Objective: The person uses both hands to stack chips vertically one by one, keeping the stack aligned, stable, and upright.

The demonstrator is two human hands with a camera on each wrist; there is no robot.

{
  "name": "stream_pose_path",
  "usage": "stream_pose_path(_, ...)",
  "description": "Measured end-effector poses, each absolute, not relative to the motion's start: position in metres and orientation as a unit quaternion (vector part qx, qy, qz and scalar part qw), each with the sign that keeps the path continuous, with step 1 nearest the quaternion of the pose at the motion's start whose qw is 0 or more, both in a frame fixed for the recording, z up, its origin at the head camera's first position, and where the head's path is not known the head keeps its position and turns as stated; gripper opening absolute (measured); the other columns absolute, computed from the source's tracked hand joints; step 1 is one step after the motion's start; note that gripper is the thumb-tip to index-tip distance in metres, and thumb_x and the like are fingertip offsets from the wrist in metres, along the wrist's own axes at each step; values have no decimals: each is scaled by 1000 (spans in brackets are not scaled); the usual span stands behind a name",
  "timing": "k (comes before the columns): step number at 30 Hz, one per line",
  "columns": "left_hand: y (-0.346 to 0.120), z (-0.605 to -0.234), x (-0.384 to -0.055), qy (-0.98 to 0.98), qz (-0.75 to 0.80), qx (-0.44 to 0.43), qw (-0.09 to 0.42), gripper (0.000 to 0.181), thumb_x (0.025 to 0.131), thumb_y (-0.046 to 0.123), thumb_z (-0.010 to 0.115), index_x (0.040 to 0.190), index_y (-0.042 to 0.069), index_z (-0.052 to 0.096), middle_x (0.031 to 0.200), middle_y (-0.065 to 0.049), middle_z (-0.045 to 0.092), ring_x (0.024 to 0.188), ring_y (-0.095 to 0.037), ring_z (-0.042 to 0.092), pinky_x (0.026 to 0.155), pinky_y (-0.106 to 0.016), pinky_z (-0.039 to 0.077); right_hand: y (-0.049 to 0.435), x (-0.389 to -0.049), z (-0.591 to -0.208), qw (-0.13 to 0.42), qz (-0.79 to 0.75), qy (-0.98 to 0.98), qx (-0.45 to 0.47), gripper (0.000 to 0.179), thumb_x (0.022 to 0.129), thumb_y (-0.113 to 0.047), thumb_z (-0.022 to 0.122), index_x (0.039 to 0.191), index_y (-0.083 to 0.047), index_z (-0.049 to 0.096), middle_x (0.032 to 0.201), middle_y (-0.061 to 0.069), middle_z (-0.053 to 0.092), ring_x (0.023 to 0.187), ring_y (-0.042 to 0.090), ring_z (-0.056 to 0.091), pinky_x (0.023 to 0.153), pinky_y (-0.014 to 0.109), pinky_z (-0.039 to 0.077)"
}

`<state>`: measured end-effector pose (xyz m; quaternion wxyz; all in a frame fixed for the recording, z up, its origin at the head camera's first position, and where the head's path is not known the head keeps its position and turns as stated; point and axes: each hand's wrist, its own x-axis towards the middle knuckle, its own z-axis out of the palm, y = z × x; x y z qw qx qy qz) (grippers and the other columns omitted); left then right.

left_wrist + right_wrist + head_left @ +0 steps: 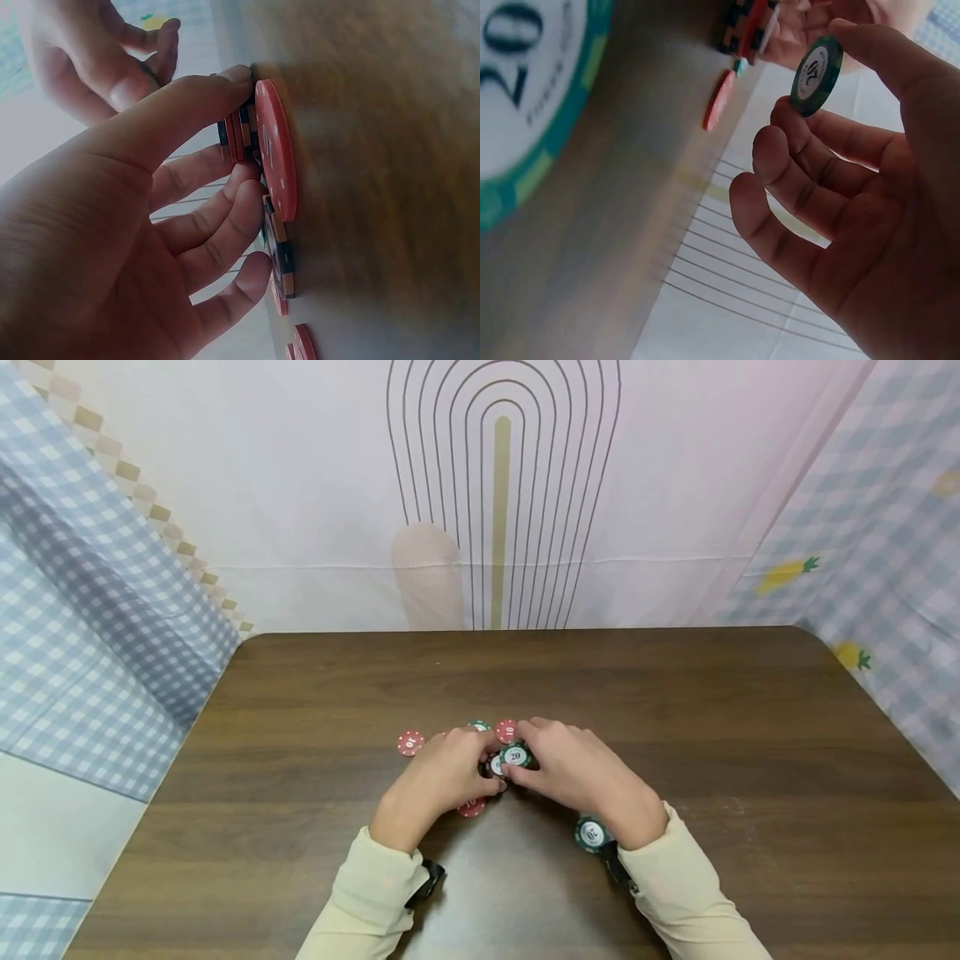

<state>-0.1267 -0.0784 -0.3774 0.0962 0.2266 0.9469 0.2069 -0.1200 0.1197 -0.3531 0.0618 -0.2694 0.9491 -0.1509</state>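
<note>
My left hand (pixel 448 767) curls its thumb and fingers around a short stack of poker chips (pixel 237 136), black and red at the edges, standing on the table. Between thumb and fingertip, my right hand (pixel 581 770) pinches a green poker chip (pixel 817 76) marked 20. In the head view this green chip covers part of the stack's top. Close to the left hand lies a flat red chip (pixel 276 150), with a dark-and-tan-edged chip (pixel 279 251) beside it, partly hidden by the fingers.
Loose on the brown wooden table (pixel 712 718) are a red chip (pixel 410 743) at the left, a green chip (pixel 480 725) and a red chip (pixel 506 730) behind the hands. Another green chip (pixel 591 833) lies by the right wrist. Patterned cloth (pixel 315 485) hangs behind the table.
</note>
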Motion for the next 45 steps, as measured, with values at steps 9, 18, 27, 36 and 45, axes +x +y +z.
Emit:
stream_pose_path(9, -79, -380, -128, 947, 209, 231, 85, 22, 85, 25, 86, 98, 17, 71, 80, 8, 64, 75, -14, 60, 74, -36, 51, 112, -115, -361, 6, -101, 947, -305, 32, 95, -30, 81, 114, -6, 68, 105, 5, 68, 77, 19, 67, 66, 42, 59)
stream_pose_path(18, -80, -379, -127, 947, 210, 229, 83, 22, 85, 25, 87, 95, 18, 68, 80, 8, 63, 75, -13, 60, 75, -35, 52, 110, -116, -364, 11, -137, 936, -323, 35, 93, -22, 83, 118, -8, 62, 110, 3, 71, 88, 19, 71, 73, 41, 61)
stream_pose_path(27, -78, -380, -126, 947, 209, 230, 86, 25, 84, 26, 88, 99, 16, 71, 84, 8, 67, 79, -13, 63, 78, -36, 54, 117, -116, -361, 37, -147, 939, -309, 40, 89, -20, 87, 119, -8, 64, 110, 3, 72, 91, 17, 71, 79, 39, 60)
stream_pose_path(36, -76, -384, -123, 945, 209, 232, 100, 27, 85, 27, 88, 104, 15, 73, 88, 8, 69, 81, -12, 64, 80, -36, 55, 121, -114, -366, 44, -106, 946, -302, 29, 90, -23, 86, 107, -9, 68, 94, 1, 72, 81, 16, 68, 68, 40, 59)
stream_pose_path(45, -76, -377, -128, 947, 206, 231, 92, 24, 85, 27, 87, 101, 17, 72, 86, 9, 68, 80, -12, 63, 79, -36, 54, 121, -120, -360, 22, -104, 943, -316, 28, 90, -21, 86, 109, -9, 69, 93, 1, 72, 81, 17, 68, 69, 40, 59)
